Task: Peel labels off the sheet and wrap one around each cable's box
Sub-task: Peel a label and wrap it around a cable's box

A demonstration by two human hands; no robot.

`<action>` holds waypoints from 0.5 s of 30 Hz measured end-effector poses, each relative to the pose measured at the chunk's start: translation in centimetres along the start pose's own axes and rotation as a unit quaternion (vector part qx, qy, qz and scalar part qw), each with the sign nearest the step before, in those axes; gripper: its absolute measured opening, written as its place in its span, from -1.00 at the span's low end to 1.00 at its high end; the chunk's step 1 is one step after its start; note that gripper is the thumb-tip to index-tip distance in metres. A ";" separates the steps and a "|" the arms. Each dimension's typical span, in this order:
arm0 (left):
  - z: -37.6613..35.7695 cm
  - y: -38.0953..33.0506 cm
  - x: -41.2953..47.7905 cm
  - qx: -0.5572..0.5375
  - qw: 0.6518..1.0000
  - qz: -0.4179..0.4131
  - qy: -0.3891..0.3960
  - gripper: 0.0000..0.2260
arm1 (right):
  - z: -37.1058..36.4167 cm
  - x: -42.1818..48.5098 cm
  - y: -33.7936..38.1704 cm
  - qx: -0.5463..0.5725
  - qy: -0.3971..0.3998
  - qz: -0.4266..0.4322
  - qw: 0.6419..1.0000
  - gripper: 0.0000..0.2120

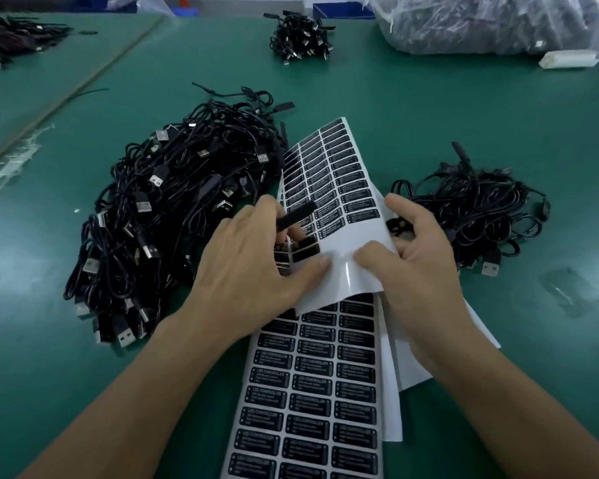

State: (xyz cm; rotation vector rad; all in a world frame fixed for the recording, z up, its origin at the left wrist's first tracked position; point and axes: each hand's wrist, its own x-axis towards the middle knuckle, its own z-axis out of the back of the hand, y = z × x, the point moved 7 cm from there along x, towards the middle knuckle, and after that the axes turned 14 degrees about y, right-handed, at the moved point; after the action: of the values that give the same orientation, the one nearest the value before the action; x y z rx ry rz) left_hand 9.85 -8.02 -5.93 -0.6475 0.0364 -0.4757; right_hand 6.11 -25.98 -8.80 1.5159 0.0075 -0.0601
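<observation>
A white sheet of black labels [336,174] is lifted and curled in the middle of the green table [429,115]. My left hand [256,257] holds a slim black cable box [296,214] between its fingers, and its thumb presses on the sheet's bare white part. My right hand [415,243] pinches the sheet's right edge and bends it over. A full label sheet [312,392] lies flat beneath, toward me. A big heap of black USB cables [166,216] lies to the left of my hands. A smaller heap [478,212] lies to the right.
More white sheets [405,368] stick out under my right forearm. Another cable bundle [300,38] sits at the far middle, a clear plastic bag of cables [491,22] at the far right, and a dark cable pile [11,38] at the far left.
</observation>
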 end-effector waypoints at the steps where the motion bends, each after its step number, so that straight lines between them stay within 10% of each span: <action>1: -0.1 -0.1 0.0 0.002 1.000 -0.006 0.008 -0.52 | 0.1 -0.1 0.1 0.020 0.002 -0.001 1.000 -0.42; 8: -0.7 -0.4 0.0 0.002 0.996 -0.042 0.078 -0.44 | -1.0 0.2 0.1 0.008 0.125 -0.058 0.990 -0.85; 15: -0.5 -0.1 -0.2 -0.026 0.998 -0.031 0.048 -0.57 | 0.0 0.2 -0.4 -0.009 0.042 -0.095 0.995 -0.84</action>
State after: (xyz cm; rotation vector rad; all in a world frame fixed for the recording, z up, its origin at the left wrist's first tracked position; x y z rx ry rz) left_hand 9.54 -8.26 -6.27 -0.6782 0.1199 -0.5668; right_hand 6.29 -26.01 -9.17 1.4950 0.2187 -0.1478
